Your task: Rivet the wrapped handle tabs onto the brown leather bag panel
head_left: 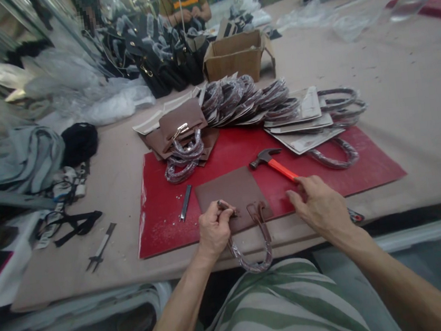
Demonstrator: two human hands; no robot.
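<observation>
A flat brown bag panel (227, 188) lies on the red board, with a plastic-wrapped bag handle (251, 265) looping over the table's front edge. At the handle's left end, my left hand (214, 231) is closed in a pinch around a small dark rod-like tool (222, 204), partly hidden by the fingers. The handle's right end (255, 212) rests on the panel. My right hand (323, 207) is at the orange grip of a claw hammer (280, 168), fingers curled over its end and thumb apart; the hammer's head lies on the board.
The red board (162, 214) carries a slim metal tool (185, 203). Behind are brown bag pieces (181, 119), stacked panels with wrapped handles (303, 119) and a cardboard box (234, 57). Black bags (161, 60) stand farther back, near another person (184, 2). A forked tool (101, 248) lies left.
</observation>
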